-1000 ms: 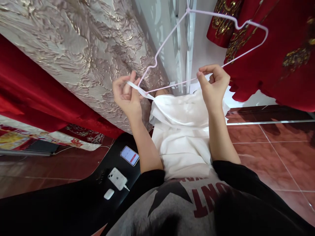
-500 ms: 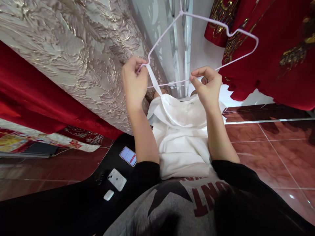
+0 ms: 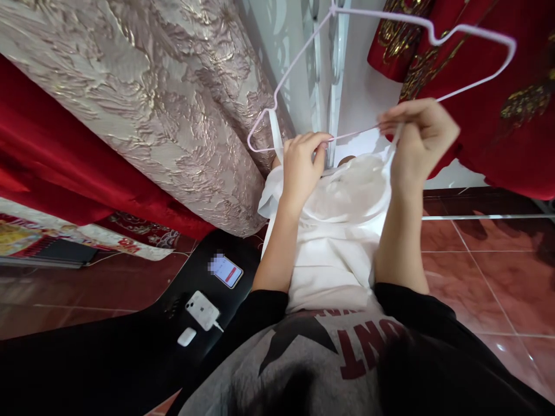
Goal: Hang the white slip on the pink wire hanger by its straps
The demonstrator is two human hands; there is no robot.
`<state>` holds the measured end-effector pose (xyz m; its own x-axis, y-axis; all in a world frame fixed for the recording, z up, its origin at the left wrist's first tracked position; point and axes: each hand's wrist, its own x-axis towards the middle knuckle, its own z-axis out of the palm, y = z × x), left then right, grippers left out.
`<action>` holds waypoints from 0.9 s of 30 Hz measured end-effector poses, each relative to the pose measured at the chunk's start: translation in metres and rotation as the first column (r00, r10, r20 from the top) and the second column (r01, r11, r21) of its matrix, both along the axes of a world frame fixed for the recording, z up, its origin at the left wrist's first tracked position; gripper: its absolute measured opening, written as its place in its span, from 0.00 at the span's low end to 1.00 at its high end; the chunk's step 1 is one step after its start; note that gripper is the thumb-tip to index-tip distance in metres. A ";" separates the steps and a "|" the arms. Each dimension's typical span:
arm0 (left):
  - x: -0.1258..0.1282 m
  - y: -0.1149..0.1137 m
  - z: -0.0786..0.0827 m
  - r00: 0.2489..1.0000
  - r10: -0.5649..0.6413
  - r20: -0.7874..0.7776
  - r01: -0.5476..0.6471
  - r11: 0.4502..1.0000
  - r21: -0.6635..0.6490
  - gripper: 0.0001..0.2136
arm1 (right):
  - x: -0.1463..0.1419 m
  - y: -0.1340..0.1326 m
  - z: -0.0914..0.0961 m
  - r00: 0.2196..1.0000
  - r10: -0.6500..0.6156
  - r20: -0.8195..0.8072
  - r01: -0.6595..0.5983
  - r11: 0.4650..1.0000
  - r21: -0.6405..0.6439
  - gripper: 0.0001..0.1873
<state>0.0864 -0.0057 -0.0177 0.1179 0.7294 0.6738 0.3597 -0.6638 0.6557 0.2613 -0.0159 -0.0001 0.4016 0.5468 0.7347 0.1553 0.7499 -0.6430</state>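
A pale pink wire hanger point(image 3: 303, 49) is held up above my lap. One strap of a white garment point(image 3: 333, 254) loops over the hanger's left shoulder by the notch; the garment drapes across my lap. My left hand point(image 3: 303, 164) pinches the hanger's bottom bar near its middle. My right hand point(image 3: 420, 138), slightly blurred, has its fingers closed on the other white strap point(image 3: 395, 138), raised near the bottom bar. The hanger's right shoulder carries no strap.
On a black seat at left lie a phone with a lit screen point(image 3: 228, 270), a white phone point(image 3: 202, 310) with a cable and a small white case point(image 3: 186, 337). Textured pinkish fabric point(image 3: 191, 115) hangs at left, red embellished cloth point(image 3: 477, 115) at right. Reddish tiles point(image 3: 468, 271) cover the floor.
My left hand has left the hanger's left shoulder for its bottom bar. My right hand has moved right and raised the other strap. The hanger has shifted right.
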 end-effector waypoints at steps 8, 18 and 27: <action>-0.019 0.000 0.004 0.991 0.024 -0.133 -0.019 0.999 0.040 0.08 | 0.060 0.004 0.025 0.949 -0.227 -0.219 0.275 0.936 0.220 0.16; -0.026 0.003 0.003 0.994 -0.006 -0.113 0.008 1.000 0.016 0.07 | 0.081 0.034 0.027 0.992 0.099 0.083 -0.110 0.985 0.137 0.09; -0.025 -0.003 0.007 0.960 0.090 -0.266 -0.070 0.994 0.086 0.08 | 0.058 0.015 0.071 0.868 0.042 0.495 -0.035 0.999 -0.024 0.13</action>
